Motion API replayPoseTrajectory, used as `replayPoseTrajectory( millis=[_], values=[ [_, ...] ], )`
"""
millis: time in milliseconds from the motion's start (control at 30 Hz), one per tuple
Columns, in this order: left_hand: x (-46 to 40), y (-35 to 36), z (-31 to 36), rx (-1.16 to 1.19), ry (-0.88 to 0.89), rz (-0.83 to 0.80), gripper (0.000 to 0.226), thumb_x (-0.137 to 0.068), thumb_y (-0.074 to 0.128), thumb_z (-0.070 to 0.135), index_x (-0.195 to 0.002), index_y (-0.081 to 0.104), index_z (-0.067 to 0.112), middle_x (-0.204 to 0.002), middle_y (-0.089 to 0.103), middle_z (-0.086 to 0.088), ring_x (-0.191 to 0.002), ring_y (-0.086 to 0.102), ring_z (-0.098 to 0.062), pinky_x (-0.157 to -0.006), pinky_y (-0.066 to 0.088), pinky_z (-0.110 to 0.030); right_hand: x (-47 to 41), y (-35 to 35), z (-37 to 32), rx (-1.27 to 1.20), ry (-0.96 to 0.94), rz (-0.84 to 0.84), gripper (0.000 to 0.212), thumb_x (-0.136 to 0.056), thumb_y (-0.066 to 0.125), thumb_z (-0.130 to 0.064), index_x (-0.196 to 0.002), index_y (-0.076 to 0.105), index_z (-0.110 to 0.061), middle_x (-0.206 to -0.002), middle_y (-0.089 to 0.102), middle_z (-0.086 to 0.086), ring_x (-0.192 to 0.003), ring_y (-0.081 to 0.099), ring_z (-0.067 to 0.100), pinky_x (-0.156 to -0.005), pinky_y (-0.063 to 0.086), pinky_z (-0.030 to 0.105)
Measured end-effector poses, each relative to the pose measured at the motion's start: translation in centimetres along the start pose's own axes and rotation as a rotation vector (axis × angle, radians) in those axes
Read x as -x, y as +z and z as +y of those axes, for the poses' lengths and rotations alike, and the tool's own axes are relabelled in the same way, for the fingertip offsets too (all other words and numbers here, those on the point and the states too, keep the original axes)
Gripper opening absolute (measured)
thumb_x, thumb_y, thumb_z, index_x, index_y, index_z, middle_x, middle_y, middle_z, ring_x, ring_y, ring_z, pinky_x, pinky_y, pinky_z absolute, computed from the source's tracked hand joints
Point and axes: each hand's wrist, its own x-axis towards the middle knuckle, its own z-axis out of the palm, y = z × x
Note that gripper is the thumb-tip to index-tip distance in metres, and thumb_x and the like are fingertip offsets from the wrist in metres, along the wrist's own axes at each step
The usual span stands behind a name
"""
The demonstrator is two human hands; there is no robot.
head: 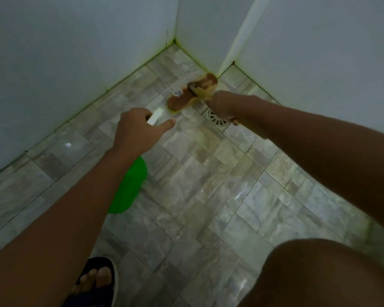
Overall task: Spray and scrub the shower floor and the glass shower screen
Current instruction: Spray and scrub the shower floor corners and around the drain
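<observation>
The left hand (134, 129) is closed around the white trigger head (155, 116) of a green spray bottle (128, 187), whose body hangs below the wrist and forearm, above the tiled shower floor (208, 196); the forefinger stretches forward alongside the nozzle, which points ahead toward the brush. Ahead of that hand and a little to its right, a brown scrubbing brush (192, 93) with yellowish bristles rests on the floor tiles, its far end close to the bottom of the white corner post (237, 36) where the walls meet. The right hand (223, 106) grips the brush's yellow handle from the near side, fingers wrapped under it so that only the back of the hand and wrist show clearly. Directly beneath and just near of the right hand lies a round floor drain (217, 118) with a slotted cover, partly hidden by the wrist. The tiles look wet and glossy, with bright reflections behind both hands. Greenish staining runs along the joint between floor and white wall (53, 63) to the left of the left hand. Near the bottom edge, behind the left forearm, a foot in a dark sandal (98, 280) stands on the floor, and a bare knee (319, 273) shows behind the right arm.
</observation>
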Motion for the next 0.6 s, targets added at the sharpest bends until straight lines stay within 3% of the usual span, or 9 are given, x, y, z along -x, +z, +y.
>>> replayPoseTrajectory(
  millis=[33,100,133,200,300,400,500,600],
  values=[
    [-0.1,0.3,0.3,0.011,-0.007,-0.028,0.071,-0.079,0.085,0.059,-0.067,0.058,-0.006,-0.062,0.054,-0.023,-0.065,0.069,-0.045,-0.055,0.059,-0.057,-0.1,0.0,-0.6,-0.049,-0.017,0.024,0.026,-0.109,0.026,-0.028,-0.099,0.044,-0.013,-0.069,0.052,0.009,-0.048,0.05,0.018,-0.048,0.048,0.029],
    [-0.4,0.7,0.9,0.024,-0.041,-0.071,0.073,-0.078,0.087,0.058,-0.081,0.066,-0.013,-0.067,0.057,-0.02,-0.059,0.069,-0.039,-0.048,0.061,-0.051,0.1,0.0,-0.8,-0.104,-0.025,0.033,0.031,-0.109,0.027,-0.024,-0.089,0.047,-0.01,-0.073,0.049,0.006,-0.051,0.045,0.015,-0.038,0.041,0.017],
    [-0.5,1.0,1.4,0.023,-0.052,-0.096,0.073,-0.077,0.087,0.057,-0.085,0.068,-0.013,-0.069,0.06,-0.019,-0.055,0.067,-0.032,-0.045,0.061,-0.047,0.4,0.1,-0.1,-0.131,-0.015,0.031,0.036,-0.109,0.028,-0.026,-0.083,0.048,-0.009,-0.072,0.048,0.006,-0.05,0.043,0.015,-0.032,0.037,0.017],
    [-0.7,1.7,2.2,0.022,-0.046,-0.126,0.073,-0.077,0.087,0.058,-0.089,0.071,-0.012,-0.074,0.067,-0.023,-0.053,0.065,-0.024,-0.044,0.061,-0.045,1.6,0.8,2.2,-0.22,0.041,0.048,0.035,-0.107,0.031,-0.031,-0.09,0.051,-0.008,-0.072,0.049,0.007,-0.049,0.044,0.018,-0.034,0.037,0.019],
    [-0.5,3.1,2.8,-0.013,-0.017,-0.155,0.073,-0.076,0.087,0.06,-0.087,0.072,-0.011,-0.085,0.073,-0.03,-0.061,0.071,-0.032,-0.052,0.063,-0.052,5.9,2.6,6.4,-0.2,0.14,0.098,0.036,-0.105,0.034,-0.043,-0.098,0.049,-0.011,-0.074,0.052,0.007,-0.049,0.053,0.022,-0.041,0.043,0.025],
    [-0.6,4.4,2.9,-0.034,0.019,-0.188,0.077,-0.073,0.085,0.066,-0.079,0.071,-0.01,-0.079,0.073,-0.029,-0.072,0.074,-0.041,-0.064,0.064,-0.056,11.8,4.9,10.9,-0.099,0.222,0.048,0.043,-0.103,0.033,-0.052,-0.098,0.051,-0.013,-0.082,0.057,0.008,-0.057,0.06,0.021,-0.048,0.047,0.028],
    [-1.4,5.1,3.2,-0.06,0.034,-0.177,0.074,-0.076,0.082,0.066,-0.076,0.072,-0.007,-0.074,0.073,-0.025,-0.067,0.073,-0.036,-0.07,0.062,-0.05,16.8,8.6,14.0,-0.037,0.253,-0.095,0.044,-0.103,0.031,-0.05,-0.099,0.056,-0.015,-0.088,0.06,0.007,-0.069,0.056,0.015,-0.06,0.043,0.03],
    [-2.2,5.6,3.1,-0.076,0.04,-0.131,0.072,-0.075,0.079,0.07,-0.072,0.072,-0.001,-0.069,0.071,-0.019,-0.061,0.066,-0.027,-0.067,0.057,-0.045,19.2,12.0,13.5,-0.043,0.255,-0.137,0.042,-0.103,0.03,-0.052,-0.101,0.054,-0.017,-0.083,0.059,0.002,-0.069,0.058,0.014,-0.059,0.044,0.03]
  ],
)
